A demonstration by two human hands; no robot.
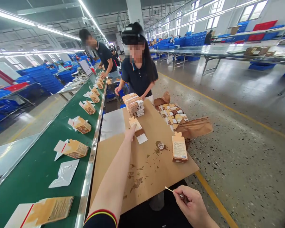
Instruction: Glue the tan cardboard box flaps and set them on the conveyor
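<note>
Carton [135,124] sitting on the cardboard sheet [114,164], left hand [130,133] open at its edge, right hand [188,202] pinched on a wooden stick [173,190], and a small cup [161,145] between them, handy to both!

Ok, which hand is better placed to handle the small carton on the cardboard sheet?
Left, probably: the left hand is right at the carton, while the right hand sits farther back, pinching a wooden stick.
</note>
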